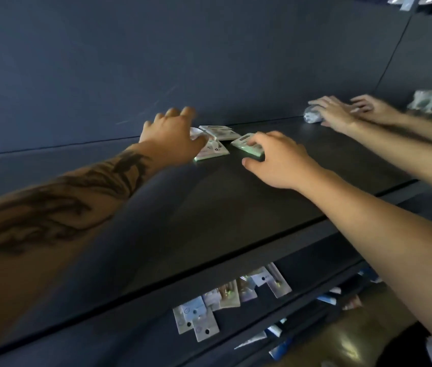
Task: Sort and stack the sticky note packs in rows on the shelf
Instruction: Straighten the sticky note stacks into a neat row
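The left hand (175, 136) rested with loose fingers on the packs (216, 143) at the back of the shelf (236, 207). The right hand (276, 160) pinched, it seemed, one green pack (246, 147). Sorting had only begun; next it needed squaring into a row.

Packs (216, 140) on shelf (236, 207)

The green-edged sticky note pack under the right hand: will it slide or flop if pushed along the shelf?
The green-edged pack looks flat and blocky, so it is probably stiff, not floppy. The dark shelf seems smooth, so it likely slides easily. Lying flat under the right hand, it is unlikely to tip or roll.
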Demonstrator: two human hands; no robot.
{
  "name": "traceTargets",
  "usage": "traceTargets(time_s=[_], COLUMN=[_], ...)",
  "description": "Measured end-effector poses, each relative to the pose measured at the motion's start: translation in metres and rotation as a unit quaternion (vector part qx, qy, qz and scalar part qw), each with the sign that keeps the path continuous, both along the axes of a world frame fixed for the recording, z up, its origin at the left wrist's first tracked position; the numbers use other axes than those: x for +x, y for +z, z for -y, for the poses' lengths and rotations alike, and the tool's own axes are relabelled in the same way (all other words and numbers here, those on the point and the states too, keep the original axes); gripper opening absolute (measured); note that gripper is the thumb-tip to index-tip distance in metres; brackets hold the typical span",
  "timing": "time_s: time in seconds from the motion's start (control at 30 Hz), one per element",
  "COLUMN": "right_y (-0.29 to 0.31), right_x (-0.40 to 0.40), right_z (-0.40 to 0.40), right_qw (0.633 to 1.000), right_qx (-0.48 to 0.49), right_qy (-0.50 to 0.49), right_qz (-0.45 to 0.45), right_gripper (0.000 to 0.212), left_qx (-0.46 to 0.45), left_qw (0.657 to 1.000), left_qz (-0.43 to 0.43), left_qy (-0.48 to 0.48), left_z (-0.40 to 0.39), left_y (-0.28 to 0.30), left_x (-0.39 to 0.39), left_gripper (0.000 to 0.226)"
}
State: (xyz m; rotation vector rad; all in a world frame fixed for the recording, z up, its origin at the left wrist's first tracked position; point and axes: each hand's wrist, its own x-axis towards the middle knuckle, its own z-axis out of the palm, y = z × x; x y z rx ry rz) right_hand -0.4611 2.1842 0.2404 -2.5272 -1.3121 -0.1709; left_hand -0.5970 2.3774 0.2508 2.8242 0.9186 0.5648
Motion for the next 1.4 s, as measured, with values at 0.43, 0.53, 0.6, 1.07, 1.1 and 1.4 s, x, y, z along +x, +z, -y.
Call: traceTargets(time_s=[0.43,0.53,0.6,1.07,1.1,1.4], right_y=[-0.014,-0.013,-0.013,-0.012,-0.010,0.007], right_x=[0.075,0.074,0.072,0.040,0.034,-0.092], right_z=[-0.058,-0.055,-0.049,0.003,0.010,0.056], right_qw=[0.999,0.999,0.999,0.992,0.990,0.971], right_qx=[-0.005,0.005,0.010,0.083,0.093,0.147], right_qy=[0.002,0.016,0.026,0.096,0.100,0.187], right_qz=[-0.047,-0.035,-0.032,-0.024,-0.023,0.006], right_gripper=[0.045,0.042,0.042,0.043,0.042,0.041], left_qx=[-0.034,-0.016,-0.026,0.035,0.034,0.060], left_qw=[0.995,0.996,0.997,0.997,0.997,0.996], left_qz=[-0.079,-0.076,-0.061,-0.043,-0.041,-0.013], left_qy=[0.042,0.042,0.032,0.059,0.064,0.061], left_z=[-0.022,-0.016,-0.012,0.058,0.065,0.129], left_y=[-0.015,-0.012,-0.012,-0.015,-0.013,-0.008], left_x=[0.027,0.022,0.017,-0.051,-0.060,-0.188], left_gripper=[0.044,0.043,0.044,0.070,0.075,0.059])
